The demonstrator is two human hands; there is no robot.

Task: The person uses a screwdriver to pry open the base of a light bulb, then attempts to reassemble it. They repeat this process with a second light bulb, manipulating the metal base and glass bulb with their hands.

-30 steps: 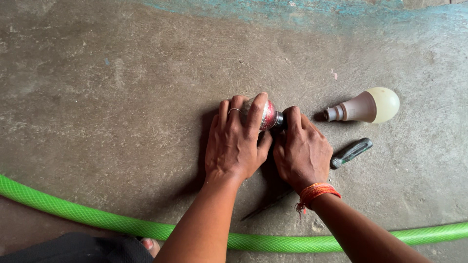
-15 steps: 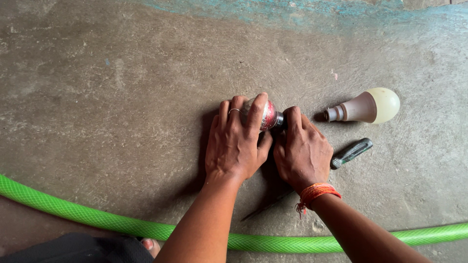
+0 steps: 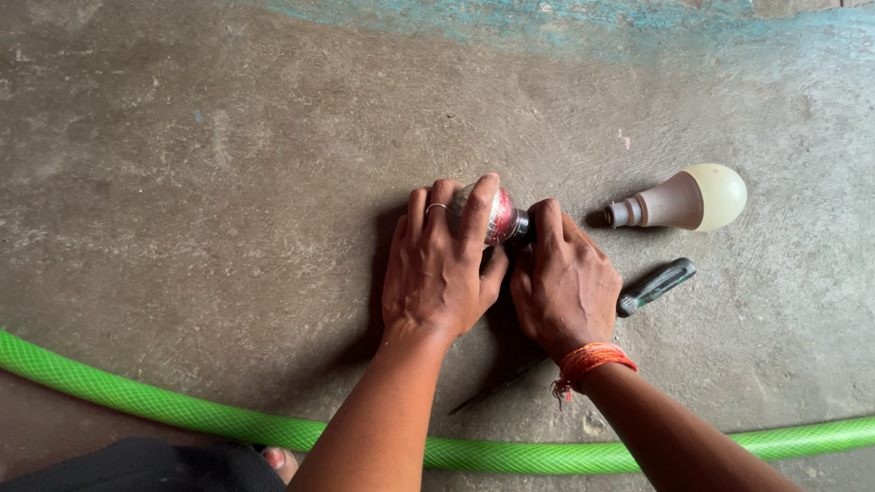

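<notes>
Left hand [image 3: 437, 269] clamps the red-and-clear bulb [image 3: 499, 217] flat on the concrete floor [image 3: 228, 182]; right hand [image 3: 565, 282] pinches its metal base (grip partly hidden). Judgement: hold the globe steady, twist gently, never squeezing.

**Items lying around on the concrete floor**

A spare bulb [image 3: 684, 199] with a cream dome is lying on its side on the grey concrete floor [image 3: 200, 164]. A dark-handled tool [image 3: 658, 284] is resting just below it. A bright green hose [image 3: 137, 399] is running across the bottom.
</notes>
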